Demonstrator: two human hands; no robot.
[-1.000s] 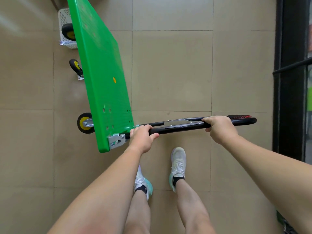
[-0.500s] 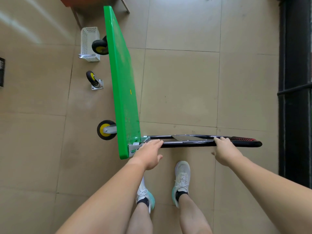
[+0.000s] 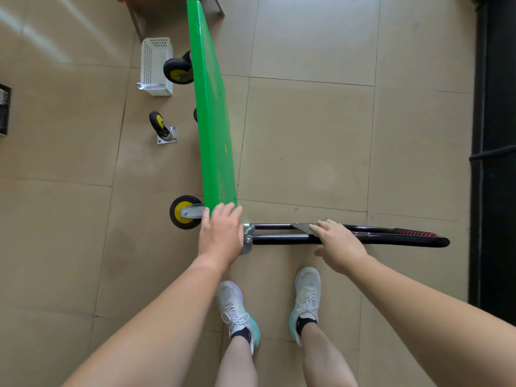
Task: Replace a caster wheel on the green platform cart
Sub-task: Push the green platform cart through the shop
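Note:
The green platform cart (image 3: 213, 115) stands on its long edge on the tiled floor, its black handle (image 3: 385, 238) lying flat to the right. Yellow-hubbed casters stick out to the left, one near (image 3: 184, 212) and one far (image 3: 178, 71). A loose caster wheel (image 3: 162, 127) with a metal plate lies on the floor left of the deck. My left hand (image 3: 222, 233) rests on the deck's near corner, fingers over the edge. My right hand (image 3: 337, 244) lies with spread fingers on the handle bars by the metal plate.
A white perforated basket (image 3: 156, 67) stands at the far left of the cart, a wrench (image 3: 148, 86) across its front. A dark object (image 3: 4, 108) sits at the left edge. A black frame (image 3: 492, 152) runs along the right. My two feet stand just behind the handle.
Both hands have let go of the handle bar. The left moved onto the deck's near corner, the right opened over the bars. The cart now stands steeper on its edge.

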